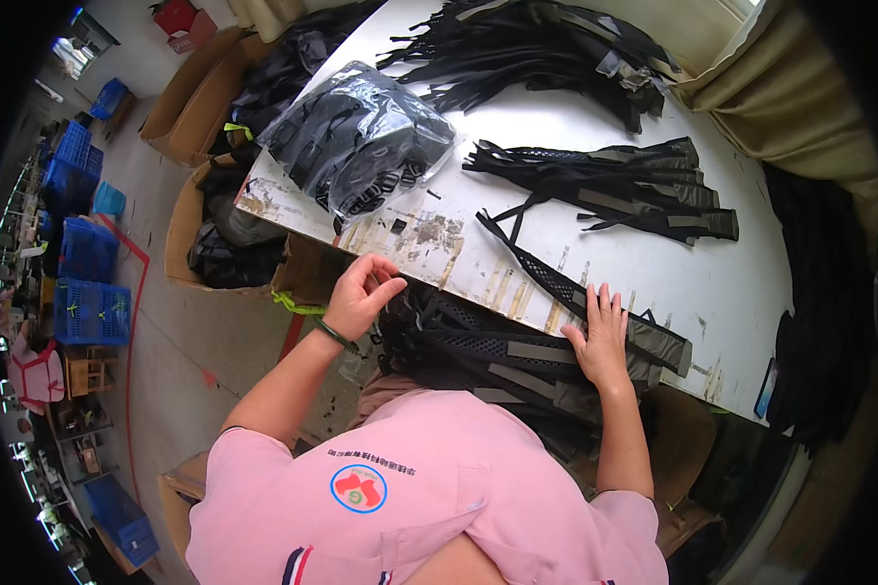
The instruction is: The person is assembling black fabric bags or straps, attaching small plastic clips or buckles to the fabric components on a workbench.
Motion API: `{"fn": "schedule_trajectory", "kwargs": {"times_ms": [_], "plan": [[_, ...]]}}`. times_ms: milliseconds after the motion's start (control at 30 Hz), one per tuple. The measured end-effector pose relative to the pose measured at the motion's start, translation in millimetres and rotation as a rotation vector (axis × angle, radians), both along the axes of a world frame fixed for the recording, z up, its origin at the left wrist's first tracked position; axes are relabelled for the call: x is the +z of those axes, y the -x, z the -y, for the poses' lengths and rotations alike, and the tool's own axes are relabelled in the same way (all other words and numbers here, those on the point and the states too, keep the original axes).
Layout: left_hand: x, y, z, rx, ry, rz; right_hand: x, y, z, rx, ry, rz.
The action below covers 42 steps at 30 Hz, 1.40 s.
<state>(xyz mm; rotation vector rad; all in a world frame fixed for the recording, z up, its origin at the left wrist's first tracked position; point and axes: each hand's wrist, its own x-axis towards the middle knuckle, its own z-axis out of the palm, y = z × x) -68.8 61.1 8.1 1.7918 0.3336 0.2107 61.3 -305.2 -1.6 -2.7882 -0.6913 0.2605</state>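
On the white table, a black mesh strap with a grey end lies slantwise along the near edge. My right hand rests flat on it, fingers stretched out. At the table edge to the left is my left hand, its fingers curled toward the thumb; whether anything is inside cannot be made out. Below the edge, in front of my body, hangs a pile of similar black straps with grey patches. Farther back lies a fanned stack of black straps.
A clear plastic bag of black straps and buckles sits at the table's left corner. A larger heap of black straps lies at the back. Cardboard boxes with dark goods stand left; a beige curtain hangs right.
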Motion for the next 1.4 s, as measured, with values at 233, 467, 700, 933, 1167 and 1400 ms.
{"fn": "schedule_trajectory", "kwargs": {"times_ms": [233,467,700,933,1167,1400], "plan": [[20.3,-96.8,8.4,-0.371,-0.742,0.326,12.0,-21.0,-65.0,0.099,-0.416,0.226],[-13.9,-149.9,46.0,-0.688,-1.074,0.310,9.7,-42.9,-124.0,0.011,-0.531,-0.247],[15.2,-124.7,34.4,-0.825,-0.297,-0.436,12.7,-51.5,-102.0,0.088,-0.467,-0.494],[-2.8,-113.0,18.0,-0.492,0.103,-0.361,12.6,-52.0,-109.8,0.103,-0.360,-0.556],[-1.5,-104.4,25.1,-0.423,0.246,-0.266,12.1,-29.7,-153.0,0.213,-0.628,-0.430],[7.7,-147.0,-53.2,-0.027,-0.497,-0.026,-20.4,-35.3,-149.3,0.004,-0.772,-0.649]]}}
